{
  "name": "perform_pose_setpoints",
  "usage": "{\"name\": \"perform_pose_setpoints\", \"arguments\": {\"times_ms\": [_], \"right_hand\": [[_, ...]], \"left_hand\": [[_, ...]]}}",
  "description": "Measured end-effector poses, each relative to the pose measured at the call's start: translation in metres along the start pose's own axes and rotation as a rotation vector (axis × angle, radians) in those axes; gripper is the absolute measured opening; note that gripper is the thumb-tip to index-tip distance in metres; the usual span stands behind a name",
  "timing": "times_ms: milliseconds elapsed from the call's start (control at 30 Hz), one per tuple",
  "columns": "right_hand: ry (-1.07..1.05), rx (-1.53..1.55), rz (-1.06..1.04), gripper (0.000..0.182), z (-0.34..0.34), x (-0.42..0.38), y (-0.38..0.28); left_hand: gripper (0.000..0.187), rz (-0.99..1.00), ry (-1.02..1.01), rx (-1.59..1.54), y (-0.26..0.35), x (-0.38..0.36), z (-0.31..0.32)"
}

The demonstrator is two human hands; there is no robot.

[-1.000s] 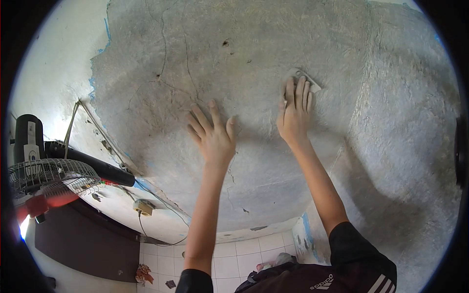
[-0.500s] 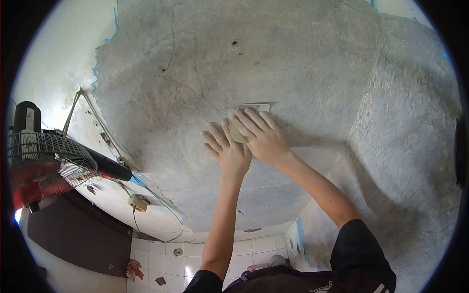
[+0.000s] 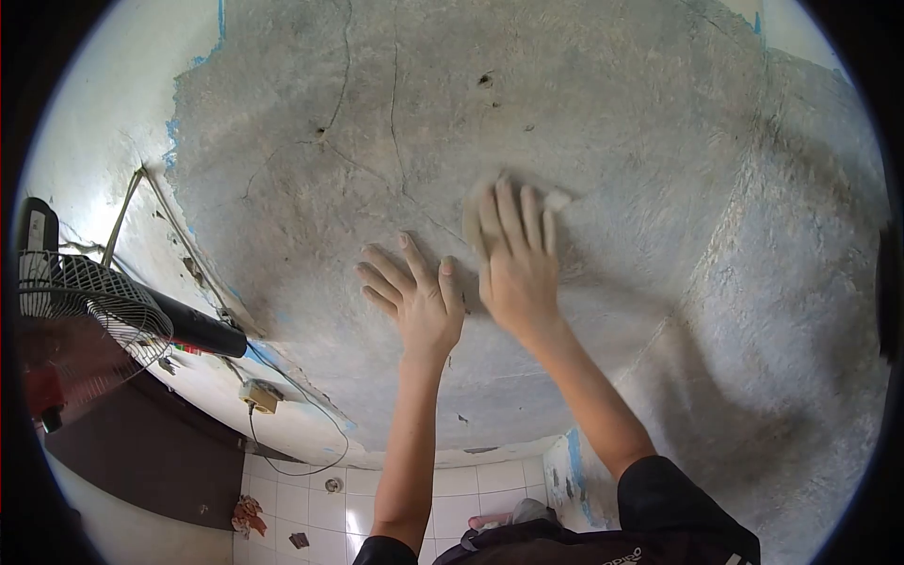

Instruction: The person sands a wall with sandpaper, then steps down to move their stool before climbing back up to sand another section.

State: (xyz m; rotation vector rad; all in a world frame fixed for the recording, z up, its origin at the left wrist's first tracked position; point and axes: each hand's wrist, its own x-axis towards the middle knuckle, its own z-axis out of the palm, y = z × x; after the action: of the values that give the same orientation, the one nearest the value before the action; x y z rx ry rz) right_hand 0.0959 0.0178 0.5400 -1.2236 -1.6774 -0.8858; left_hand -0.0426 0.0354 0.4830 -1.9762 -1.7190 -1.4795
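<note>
A rough grey wall (image 3: 584, 122) with thin cracks and small holes fills the middle of the view. My left hand (image 3: 414, 301) lies against it with fingers spread and nothing in it. Up and to the right, my right hand (image 3: 518, 254) presses a thin pale sheet (image 3: 557, 199) to the wall. Its fingers lie over the sheet, with a light corner showing at their right and a greyish edge at their left. The sheet is slightly blurred, and most of it is hidden under the hand.
At the left are a wire-caged fan (image 3: 89, 292) with a red part, a black tube-like object (image 3: 202, 320), and a socket box (image 3: 259, 396) with a looping cable. White tiles (image 3: 325, 508) and reddish scraps (image 3: 248, 516) lie below. Another rough wall (image 3: 782, 311) meets this one at the right.
My right hand has moved right and slightly up with the sheet, turning more upright. My left hand has shifted left and slightly down, away from it. The view has shifted a little.
</note>
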Motion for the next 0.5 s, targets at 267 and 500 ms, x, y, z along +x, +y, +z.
{"name": "perform_pose_setpoints", "arguments": {"times_ms": [267,500], "right_hand": [[-0.010,0.067,0.051,0.059,0.014,-0.016,-0.006],[-0.070,0.028,0.036,0.056,0.027,-0.065,-0.018]], "left_hand": [[0.073,0.040,0.009,0.034,-0.009,-0.001,0.006],[0.074,0.036,0.010,0.058,-0.009,-0.002,0.005]]}}
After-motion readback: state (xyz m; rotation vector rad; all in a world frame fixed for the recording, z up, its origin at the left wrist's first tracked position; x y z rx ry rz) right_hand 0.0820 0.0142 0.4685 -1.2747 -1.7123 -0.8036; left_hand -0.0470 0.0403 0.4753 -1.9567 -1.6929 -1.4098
